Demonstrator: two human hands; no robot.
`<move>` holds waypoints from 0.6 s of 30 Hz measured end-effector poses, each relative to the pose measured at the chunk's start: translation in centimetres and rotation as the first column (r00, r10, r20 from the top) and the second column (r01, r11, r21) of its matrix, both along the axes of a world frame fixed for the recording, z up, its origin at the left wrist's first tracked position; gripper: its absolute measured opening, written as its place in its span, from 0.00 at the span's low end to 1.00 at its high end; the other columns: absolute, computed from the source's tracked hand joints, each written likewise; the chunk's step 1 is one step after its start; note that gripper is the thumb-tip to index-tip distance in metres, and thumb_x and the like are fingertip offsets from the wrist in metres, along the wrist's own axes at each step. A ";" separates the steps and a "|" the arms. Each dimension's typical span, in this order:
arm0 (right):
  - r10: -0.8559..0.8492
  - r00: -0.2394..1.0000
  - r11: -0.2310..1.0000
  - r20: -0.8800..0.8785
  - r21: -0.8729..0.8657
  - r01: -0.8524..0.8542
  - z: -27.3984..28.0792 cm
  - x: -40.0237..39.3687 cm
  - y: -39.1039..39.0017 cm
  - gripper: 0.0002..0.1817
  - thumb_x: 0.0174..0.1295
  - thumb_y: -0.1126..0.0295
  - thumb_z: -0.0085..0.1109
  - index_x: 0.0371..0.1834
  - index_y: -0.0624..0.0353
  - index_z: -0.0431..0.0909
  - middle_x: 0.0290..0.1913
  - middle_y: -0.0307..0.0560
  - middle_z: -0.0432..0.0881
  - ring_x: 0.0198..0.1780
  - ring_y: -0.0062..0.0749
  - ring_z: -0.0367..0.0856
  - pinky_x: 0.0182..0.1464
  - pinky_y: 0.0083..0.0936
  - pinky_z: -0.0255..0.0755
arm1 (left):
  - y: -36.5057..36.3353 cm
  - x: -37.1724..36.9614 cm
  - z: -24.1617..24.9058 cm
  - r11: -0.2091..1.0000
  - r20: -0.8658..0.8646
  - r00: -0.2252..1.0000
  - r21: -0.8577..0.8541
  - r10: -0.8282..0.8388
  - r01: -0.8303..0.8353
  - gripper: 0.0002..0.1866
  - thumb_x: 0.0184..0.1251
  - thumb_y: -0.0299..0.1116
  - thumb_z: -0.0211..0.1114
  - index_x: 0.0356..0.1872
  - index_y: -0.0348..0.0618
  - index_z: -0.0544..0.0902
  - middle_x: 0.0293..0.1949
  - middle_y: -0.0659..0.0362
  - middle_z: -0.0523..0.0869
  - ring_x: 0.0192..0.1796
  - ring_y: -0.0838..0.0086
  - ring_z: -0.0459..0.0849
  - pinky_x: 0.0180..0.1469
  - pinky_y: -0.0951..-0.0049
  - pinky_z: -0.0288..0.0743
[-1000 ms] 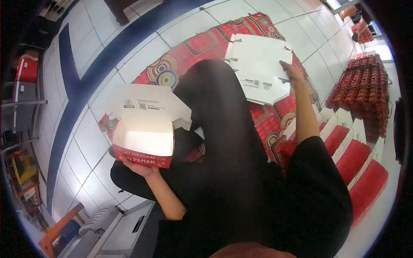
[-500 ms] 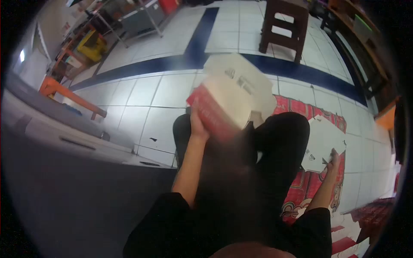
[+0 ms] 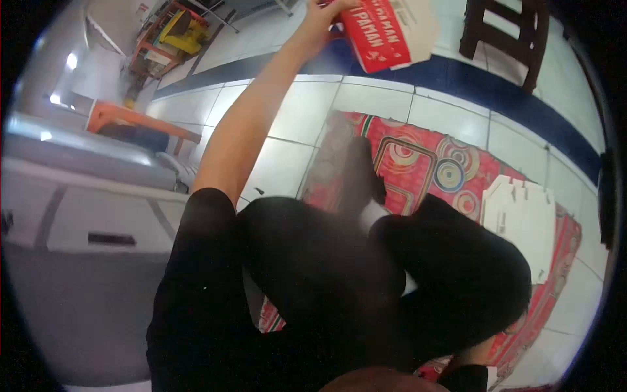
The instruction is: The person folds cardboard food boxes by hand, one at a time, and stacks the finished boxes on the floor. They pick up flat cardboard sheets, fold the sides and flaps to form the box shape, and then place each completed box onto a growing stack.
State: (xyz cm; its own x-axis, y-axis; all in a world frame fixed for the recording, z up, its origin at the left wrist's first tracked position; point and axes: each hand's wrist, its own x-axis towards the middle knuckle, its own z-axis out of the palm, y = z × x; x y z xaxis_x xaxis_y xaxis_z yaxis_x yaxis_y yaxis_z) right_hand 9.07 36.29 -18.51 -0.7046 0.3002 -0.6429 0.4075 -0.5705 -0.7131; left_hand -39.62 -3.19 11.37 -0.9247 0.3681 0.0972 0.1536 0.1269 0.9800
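At the top of the head view, my left hand (image 3: 323, 18) is stretched far forward and closed on the left edge of a red and white food carton (image 3: 379, 42). White lettering covers the carton's red side. Its pale part lies to the right, partly cut off by the frame. Of my right arm, only a bit of forearm (image 3: 480, 353) shows at the lower right; my right hand is hidden behind my bent leg. A flat white carton blank (image 3: 519, 219) with notched edges lies on the red patterned mat (image 3: 408, 157), right of my knee.
A dark brown stool (image 3: 506, 36) stands on the tiled floor at the upper right. To the left are a low orange bench (image 3: 134, 117), a yellow object (image 3: 186, 31) near shelving, and a grey-white cabinet-like surface (image 3: 111, 222) close to my side.
My left hand has carried the carton forward, away from my lap. My right hand has left the flat blank and drawn back behind my leg. The view has shifted, showing more of the mat.
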 end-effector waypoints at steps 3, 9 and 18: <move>0.223 0.972 0.966 0.074 0.116 -0.230 -0.1 -3.7 -1.9 0.26 0.65 0.69 0.67 0.67 0.65 0.79 0.58 0.60 0.87 0.60 0.56 0.86 0.59 0.49 0.81 | 2.7 -8.0 -4.4 0.953 0.029 0.953 -0.040 0.302 -0.300 0.32 0.64 0.53 0.77 0.63 0.48 0.80 0.56 0.58 0.87 0.60 0.70 0.85 0.55 0.53 0.83; 0.480 0.830 0.762 0.283 0.334 -0.554 4.7 -10.0 -0.7 0.27 0.64 0.69 0.67 0.66 0.65 0.79 0.57 0.61 0.87 0.59 0.57 0.86 0.58 0.50 0.81 | -0.6 -37.3 -13.3 0.978 0.098 0.986 -0.171 0.134 -0.116 0.46 0.60 0.51 0.80 0.71 0.45 0.63 0.54 0.54 0.86 0.53 0.63 0.88 0.49 0.47 0.85; 0.528 0.710 0.412 0.467 0.590 -0.694 25.1 -15.6 4.5 0.27 0.61 0.69 0.67 0.65 0.65 0.80 0.54 0.62 0.88 0.58 0.59 0.87 0.58 0.51 0.81 | -2.9 -28.9 25.4 0.992 -0.085 0.993 -0.109 -0.078 0.069 0.54 0.55 0.44 0.85 0.76 0.35 0.60 0.63 0.50 0.79 0.65 0.67 0.80 0.72 0.67 0.71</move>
